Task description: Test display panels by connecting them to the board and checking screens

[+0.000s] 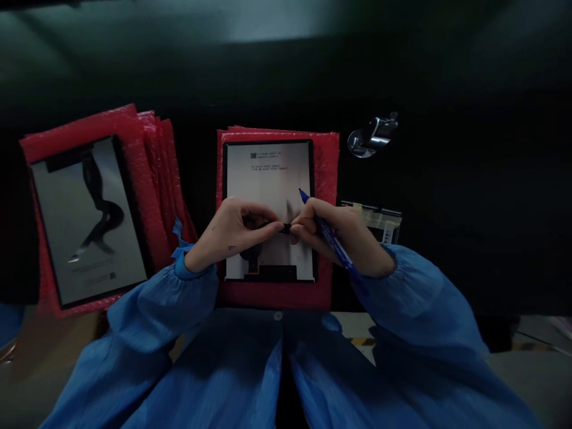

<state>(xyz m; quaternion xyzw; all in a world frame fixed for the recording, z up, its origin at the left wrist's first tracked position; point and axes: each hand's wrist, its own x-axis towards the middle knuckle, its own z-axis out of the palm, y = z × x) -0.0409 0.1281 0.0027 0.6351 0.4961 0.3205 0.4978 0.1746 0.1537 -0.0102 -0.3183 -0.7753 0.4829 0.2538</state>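
A display panel point(268, 185) lies back side up on red bubble-wrap bags point(326, 173), with printed text and a square code near its top. Above its lower half, my left hand point(239, 229) is closed in a pinch on the dark end of the panel's flex cable point(251, 255). My right hand point(337, 229) meets it there, thumb and fingertips pressed together at the same dark end. A blue marker pen point(333, 241) rests in that right hand, its dark tip pointing up and left. The fingers hide most of the cable's free end.
To the left, a second display panel point(84, 238) with a curled dark flex cable point(105, 208) lies on a stack of red bubble-wrap bags point(156, 179). A shiny metal object point(373, 134) stands at the back right. Partly behind my right wrist lies a taped, labelled part point(384, 221).
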